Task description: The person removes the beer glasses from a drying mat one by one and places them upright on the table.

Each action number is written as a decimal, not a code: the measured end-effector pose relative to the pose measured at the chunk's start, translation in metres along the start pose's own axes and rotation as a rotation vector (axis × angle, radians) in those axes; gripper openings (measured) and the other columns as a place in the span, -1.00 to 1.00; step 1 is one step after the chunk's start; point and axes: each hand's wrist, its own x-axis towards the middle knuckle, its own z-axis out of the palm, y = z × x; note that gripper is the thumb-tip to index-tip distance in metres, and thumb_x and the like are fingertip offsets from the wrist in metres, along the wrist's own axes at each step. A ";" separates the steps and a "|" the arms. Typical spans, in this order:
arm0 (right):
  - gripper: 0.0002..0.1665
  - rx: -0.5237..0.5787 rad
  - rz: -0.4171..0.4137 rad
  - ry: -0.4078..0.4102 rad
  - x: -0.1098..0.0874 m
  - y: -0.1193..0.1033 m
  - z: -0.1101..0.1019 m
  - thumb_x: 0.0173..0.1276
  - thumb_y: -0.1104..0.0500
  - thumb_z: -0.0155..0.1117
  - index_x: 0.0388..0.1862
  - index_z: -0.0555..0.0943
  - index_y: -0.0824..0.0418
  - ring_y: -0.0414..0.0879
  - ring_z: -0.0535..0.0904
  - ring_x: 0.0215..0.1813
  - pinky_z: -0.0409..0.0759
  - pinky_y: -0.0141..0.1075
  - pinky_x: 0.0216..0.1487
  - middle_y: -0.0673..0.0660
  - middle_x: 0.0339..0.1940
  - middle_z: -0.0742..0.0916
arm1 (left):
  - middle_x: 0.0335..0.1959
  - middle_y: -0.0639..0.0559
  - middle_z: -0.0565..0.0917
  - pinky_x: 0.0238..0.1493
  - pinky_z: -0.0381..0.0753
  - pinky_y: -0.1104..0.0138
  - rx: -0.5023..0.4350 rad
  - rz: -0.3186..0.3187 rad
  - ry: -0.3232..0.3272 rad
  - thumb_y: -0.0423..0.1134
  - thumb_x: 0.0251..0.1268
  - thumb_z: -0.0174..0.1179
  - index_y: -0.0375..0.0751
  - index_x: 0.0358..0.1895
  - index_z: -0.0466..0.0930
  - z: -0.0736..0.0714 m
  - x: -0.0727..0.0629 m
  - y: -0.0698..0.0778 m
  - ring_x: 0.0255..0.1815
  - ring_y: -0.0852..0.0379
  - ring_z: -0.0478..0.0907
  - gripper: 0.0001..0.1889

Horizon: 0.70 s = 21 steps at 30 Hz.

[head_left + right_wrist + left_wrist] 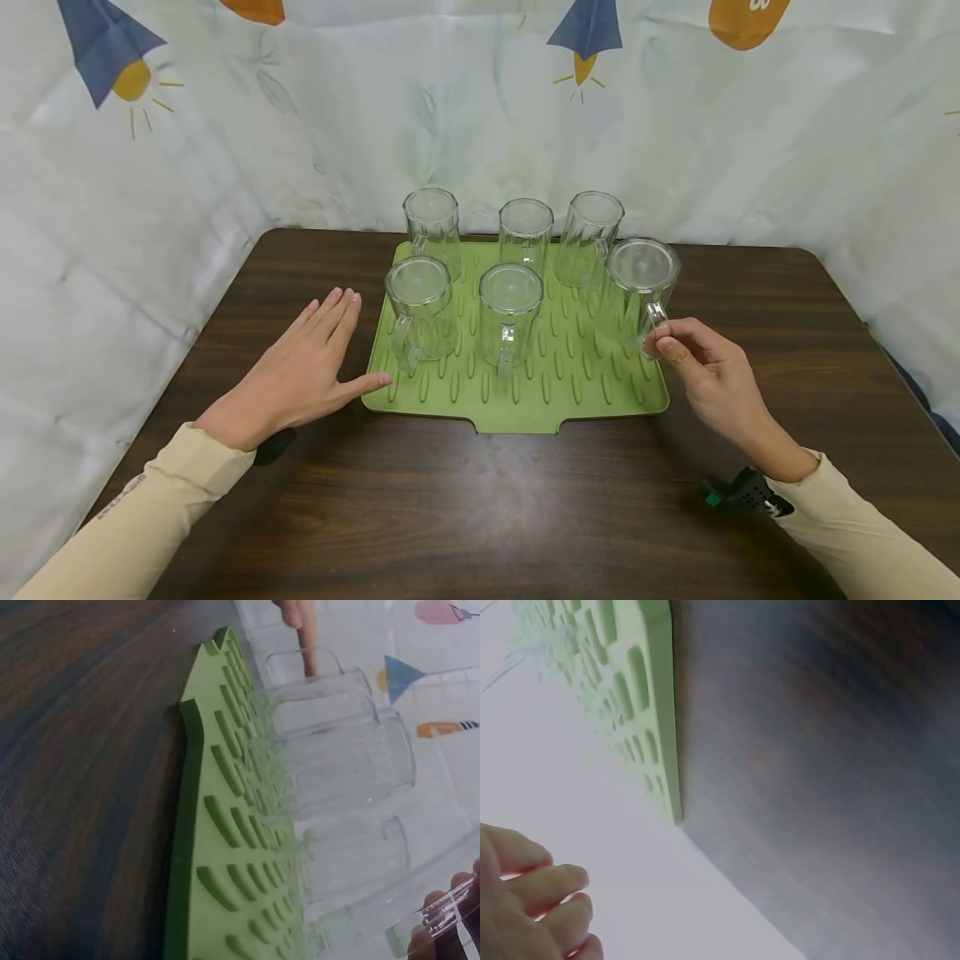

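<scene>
My right hand [716, 379] pinches the handle of a clear glass mug [637, 275] at the front right of a green ribbed drying mat [517, 408]. Whether that mug touches the mat, I cannot tell. In the right wrist view, fingertips [450, 922] grip its handle at the lower right. My left hand [300, 367] is held out flat just left of the mat, fingers straight and holding nothing. Its thumb points at the mat's left edge, close to another glass mug [427, 312]. In the left wrist view its fingers [547, 892] appear at the lower left.
One more glass mug [510, 312] stands at the front middle. Behind are three others: back left [433, 225], back middle [527, 233] and back right [591, 237]. Under the mat is a dark wooden table [480, 517]. A white patterned curtain [360, 108] hangs behind it.
</scene>
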 end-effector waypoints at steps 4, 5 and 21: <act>-0.86 -0.065 0.003 -0.001 0.003 -0.004 -0.003 0.55 0.45 0.11 -0.05 0.61 0.42 -0.41 0.67 -0.05 0.65 -0.61 0.01 -0.25 -0.14 0.71 | 0.71 -0.31 0.05 0.74 -0.05 -0.12 -0.015 0.039 0.114 0.42 0.39 0.13 -0.28 0.70 -0.16 -0.006 -0.002 -0.003 0.74 -0.29 -0.03 0.14; -0.86 -0.083 0.000 0.000 0.003 -0.005 -0.003 0.55 0.44 0.11 -0.04 0.61 0.41 -0.42 0.66 -0.05 0.65 -0.61 0.01 -0.27 -0.13 0.70 | 0.70 -0.31 0.09 0.72 0.00 -0.14 -0.020 0.049 0.146 0.39 0.39 0.16 -0.27 0.70 -0.14 -0.007 -0.002 -0.003 0.73 -0.30 0.00 0.12; -0.82 -0.154 -0.176 0.015 0.016 -0.019 -0.009 0.47 0.49 0.19 -0.06 0.66 0.37 -0.38 0.68 -0.07 0.61 -0.65 -0.02 -0.17 -0.17 0.71 | 0.60 -0.21 0.35 0.52 0.29 -0.26 -0.125 0.156 0.488 0.28 0.41 0.22 -0.19 0.64 0.17 -0.039 0.004 0.007 0.62 -0.27 0.25 -0.08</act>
